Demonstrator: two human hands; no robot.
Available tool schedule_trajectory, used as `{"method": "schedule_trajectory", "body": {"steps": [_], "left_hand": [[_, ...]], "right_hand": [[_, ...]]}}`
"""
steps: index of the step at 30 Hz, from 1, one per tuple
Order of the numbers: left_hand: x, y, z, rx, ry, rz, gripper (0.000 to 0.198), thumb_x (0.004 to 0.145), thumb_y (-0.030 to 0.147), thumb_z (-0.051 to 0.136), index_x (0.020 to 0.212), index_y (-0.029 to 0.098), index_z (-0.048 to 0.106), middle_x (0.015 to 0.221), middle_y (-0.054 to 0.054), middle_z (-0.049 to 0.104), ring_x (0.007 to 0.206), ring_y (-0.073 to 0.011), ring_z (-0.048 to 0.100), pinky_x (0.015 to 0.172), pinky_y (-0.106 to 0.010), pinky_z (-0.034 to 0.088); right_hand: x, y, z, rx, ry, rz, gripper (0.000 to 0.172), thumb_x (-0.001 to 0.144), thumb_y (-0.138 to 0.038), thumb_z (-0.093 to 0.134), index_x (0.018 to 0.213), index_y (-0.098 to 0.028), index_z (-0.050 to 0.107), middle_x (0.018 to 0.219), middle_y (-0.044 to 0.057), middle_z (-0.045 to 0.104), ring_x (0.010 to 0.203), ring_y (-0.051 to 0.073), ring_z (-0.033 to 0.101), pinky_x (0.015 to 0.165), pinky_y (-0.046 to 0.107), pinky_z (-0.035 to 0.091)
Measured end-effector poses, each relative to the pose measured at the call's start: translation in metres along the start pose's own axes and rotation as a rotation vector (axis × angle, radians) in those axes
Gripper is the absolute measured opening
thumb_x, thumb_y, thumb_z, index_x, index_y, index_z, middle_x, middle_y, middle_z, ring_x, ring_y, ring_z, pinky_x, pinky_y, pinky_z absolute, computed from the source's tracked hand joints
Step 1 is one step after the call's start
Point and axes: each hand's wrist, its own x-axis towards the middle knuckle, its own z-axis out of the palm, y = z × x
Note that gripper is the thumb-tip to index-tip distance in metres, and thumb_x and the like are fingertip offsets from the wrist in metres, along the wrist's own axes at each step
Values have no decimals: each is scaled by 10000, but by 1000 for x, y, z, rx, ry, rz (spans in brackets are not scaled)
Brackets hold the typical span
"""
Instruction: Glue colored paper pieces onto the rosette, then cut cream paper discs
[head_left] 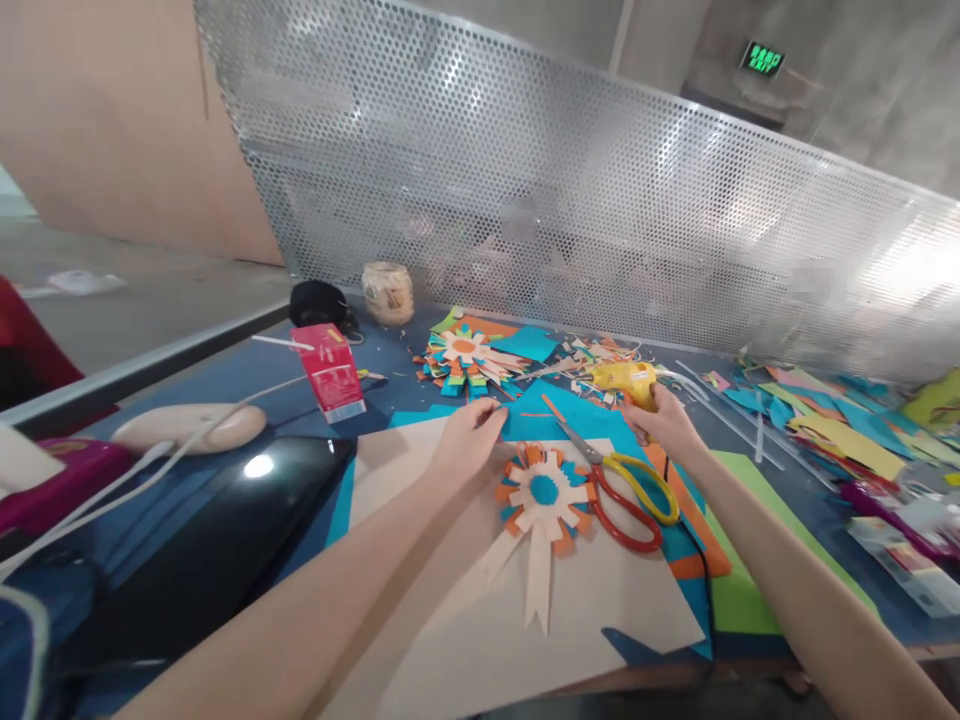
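My right hand (pixel 664 425) is wrapped round the handle of a yellow hot glue gun (pixel 624 382), its nozzle pointing left over paper scraps. My left hand (pixel 474 437) is closed, fingertips pressed together; what they hold, if anything, is too small to make out. Just below it lies a paper rosette (pixel 546 488) with a blue centre, cream and orange strips and two cream tails. Scissors (pixel 626 500) with red and yellow handles lie half open beside the rosette. Both rest on a large cream paper sheet (pixel 450 610). Farther back sits another rosette (pixel 463 347) with an orange centre.
A pink drink carton (pixel 330 375) with a straw stands at left, near a dark glossy device (pixel 217 560) and white cables. Coloured paper pieces (pixel 847 420) and clear glue sticks (pixel 724 420) lie at right. A perforated metal panel (pixel 562 190) closes off the back.
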Motion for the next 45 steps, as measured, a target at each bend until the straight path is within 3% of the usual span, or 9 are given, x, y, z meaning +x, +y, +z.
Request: {"method": "schedule_trajectory", "body": {"steps": [2, 4, 6, 10, 15, 21, 38, 45], "left_hand": [[4, -3, 0, -83, 43, -81, 242, 694, 397, 474, 560, 197, 451, 493, 42, 436, 501, -115, 447, 491, -234, 320], [7, -5, 0, -164, 88, -160, 236, 666, 416, 487, 584, 195, 473, 467, 42, 450, 452, -109, 443, 438, -224, 301], [10, -7, 0, -237, 125, -221, 231, 639, 420, 510, 607, 193, 486, 456, 40, 458, 439, -110, 462, 405, -211, 286], [11, -11, 0, -343, 157, -279, 234, 620, 405, 581, 615, 180, 519, 450, 34, 478, 432, -101, 481, 385, -192, 286], [9, -11, -3, -452, 217, -344, 192, 621, 342, 624, 598, 180, 525, 435, 45, 467, 450, -104, 508, 412, -190, 323], [8, -9, -5, -460, 214, -326, 200, 629, 306, 622, 559, 178, 486, 437, 49, 429, 466, -111, 519, 423, -200, 320], [9, -8, -6, -499, 181, -326, 208, 600, 298, 654, 535, 179, 496, 414, 48, 426, 435, -103, 496, 393, -195, 289], [9, -11, -5, -493, 175, -321, 181, 627, 285, 642, 552, 184, 514, 395, 62, 404, 431, -100, 490, 415, -195, 321]], "right_hand": [[-11, -1, 0, -15, 64, -63, 299, 668, -331, 652, 862, -187, 476, 573, -62, 517, 417, 110, 459, 422, 249, 383], [-22, -2, 0, -41, 117, -124, 410, 562, -362, 718, 852, -194, 481, 701, -19, 573, 572, 147, 537, 505, 260, 417], [-33, -2, 0, -169, 149, -239, 439, 543, -417, 721, 849, -193, 498, 748, 8, 596, 638, 174, 558, 544, 276, 426], [-50, -5, 4, -410, 27, -276, 416, 637, -427, 631, 948, -195, 482, 737, 15, 613, 561, 155, 556, 500, 262, 411], [-55, -7, 6, -603, -72, -263, 308, 630, -378, 594, 857, -215, 465, 606, -20, 575, 489, 160, 541, 428, 238, 344], [-53, -7, 5, -774, -157, -255, 438, 637, -343, 597, 1032, -183, 494, 546, -21, 556, 444, 175, 523, 386, 226, 266], [-60, -14, 4, -1003, -248, -385, 369, 771, -327, 516, 1092, -146, 540, 634, 66, 630, 531, 213, 572, 412, 234, 273], [-59, -12, 5, -1025, -241, -431, 351, 768, -303, 513, 1089, -163, 539, 613, 42, 610, 512, 195, 559, 419, 228, 271]]}}
